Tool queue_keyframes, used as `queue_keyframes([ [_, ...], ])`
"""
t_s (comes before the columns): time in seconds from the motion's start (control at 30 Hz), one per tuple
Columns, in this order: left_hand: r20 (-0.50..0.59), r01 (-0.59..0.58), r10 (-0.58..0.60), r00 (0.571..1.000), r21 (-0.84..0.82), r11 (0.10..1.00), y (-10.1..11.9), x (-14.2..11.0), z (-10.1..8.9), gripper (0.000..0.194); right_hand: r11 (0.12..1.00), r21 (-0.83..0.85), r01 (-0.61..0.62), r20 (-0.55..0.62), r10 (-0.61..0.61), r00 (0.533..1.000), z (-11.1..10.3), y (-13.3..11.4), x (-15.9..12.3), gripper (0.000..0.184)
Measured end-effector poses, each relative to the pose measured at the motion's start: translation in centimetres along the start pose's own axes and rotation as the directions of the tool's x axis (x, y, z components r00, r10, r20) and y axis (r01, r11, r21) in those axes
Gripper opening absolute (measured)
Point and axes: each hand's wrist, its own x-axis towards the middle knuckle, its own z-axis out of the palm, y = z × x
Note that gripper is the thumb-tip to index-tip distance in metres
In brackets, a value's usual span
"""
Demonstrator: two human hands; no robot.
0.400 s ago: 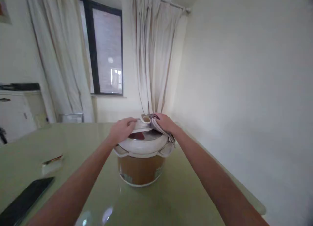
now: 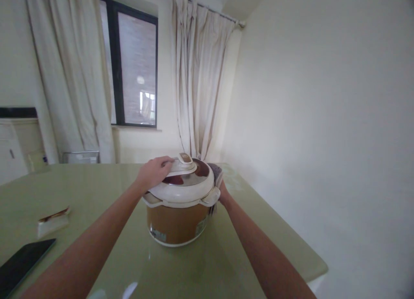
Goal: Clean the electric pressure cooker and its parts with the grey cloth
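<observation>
A brown electric pressure cooker [image 2: 176,223] with a cream lid [image 2: 186,191] stands on the green glossy table [image 2: 252,230]. My left hand [image 2: 154,171] lies on the left end of the lid's handle [image 2: 181,165], fingers curled over it. My right hand [image 2: 222,191] is behind the cooker's right side, mostly hidden by the lid, and presses a grey cloth [image 2: 216,171] against the lid's rim.
A black phone [image 2: 22,264] lies at the table's near left edge, with a small white box [image 2: 51,223] beyond it. Curtains and a dark window fill the back wall. A white wall runs along the right, close to the table's edge.
My right hand with the cloth has slid from the top of the lid down to its right rear side. The left hand stays on the handle. The view has shifted slightly right.
</observation>
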Motion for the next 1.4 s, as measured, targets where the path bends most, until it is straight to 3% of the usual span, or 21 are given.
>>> queue_keyframes([
  [0.13,-0.004,-0.004,0.004,1.0,0.01,1.0,-0.2,0.1,0.0,0.054,0.997,0.056,0.044,-0.111,-0.038,0.993,0.9,1.9,-6.5,0.062],
  [0.23,0.003,-0.004,0.004,1.0,0.013,1.0,-0.2,0.2,0.1,0.055,0.992,0.024,0.121,-0.275,-0.11,0.955,3.0,3.9,-11.6,0.067],
  [0.3,0.003,-0.001,0.001,1.0,0.01,1.0,-0.3,0.2,0.1,0.055,0.98,-0.165,0.115,-0.318,-0.163,0.934,4.8,5.2,-15.2,0.067],
  [0.37,-0.005,0.007,-0.007,1.0,0.008,1.0,-0.4,0.3,0.1,0.056,0.907,-0.417,0.066,-0.313,-0.211,0.926,6.7,6.0,-18.7,0.07],
  [0.5,-0.005,-0.003,0.003,1.0,-0.001,1.0,-0.7,0.4,0.1,0.056,0.708,-0.681,0.185,-0.143,-0.377,0.915,10.2,4.9,-22.3,0.089],
  [0.57,0.001,-0.028,0.028,1.0,-0.019,0.999,-0.9,0.5,0.1,0.058,0.62,-0.728,0.293,-0.028,-0.454,0.89,11.4,3.0,-21.9,0.087],
  [0.63,0.006,-0.056,0.056,0.998,-0.045,0.997,-1.1,0.6,0.1,0.059,0.502,-0.748,0.434,0.119,-0.542,0.832,11.9,0.5,-20.4,0.075],
  [0.73,0.009,-0.095,0.096,0.995,-0.092,0.991,-1.5,0.8,0.0,0.06,0.385,-0.72,0.578,0.29,-0.59,0.753,11.1,-3.9,-17.0,0.061],
  [0.8,0.01,-0.122,0.124,0.992,-0.121,0.985,-1.7,0.9,0.0,0.06,0.411,-0.715,0.565,0.307,-0.542,0.783,9.7,-6.9,-14.3,0.063],
  [0.87,0.017,-0.141,0.144,0.989,-0.128,0.982,-1.8,0.9,0.1,0.06,0.477,-0.75,0.459,0.23,-0.463,0.856,7.8,-9.7,-11.3,0.066],
  [0.93,0.023,-0.135,0.138,0.99,-0.104,0.985,-1.8,0.8,0.3,0.061,0.537,-0.795,0.282,0.13,-0.303,0.944,5.9,-11.8,-8.4,0.052],
  [1.0,0.03,-0.112,0.114,0.993,-0.074,0.991,-1.7,0.7,0.5,0.062,0.571,-0.797,0.197,0.11,-0.183,0.977,4.6,-13.1,-6.1,0.039],
  [1.1,0.035,-0.086,0.089,0.995,-0.089,0.992,-1.3,0.6,0.5,0.061,0.553,-0.795,0.249,0.178,-0.18,0.967,3.9,-13.6,-5.3,0.038],
  [1.23,-0.004,-0.091,0.093,0.996,-0.259,0.962,-0.6,0.3,-0.5,0.057,0.491,-0.737,0.465,0.353,-0.307,0.884,4.6,-13.3,-7.6,0.047],
  [1.33,-0.172,-0.111,0.042,0.984,-0.416,0.903,0.6,-1.6,-1.8,0.06,0.529,-0.643,0.554,0.442,-0.334,0.832,5.3,-13.7,-8.4,0.052],
  [1.4,-0.308,-0.18,0.043,0.95,-0.431,0.884,1.9,-3.9,-2.2,0.061,0.626,-0.612,0.483,0.391,-0.291,0.873,5.7,-14.4,-7.7,0.058],
])
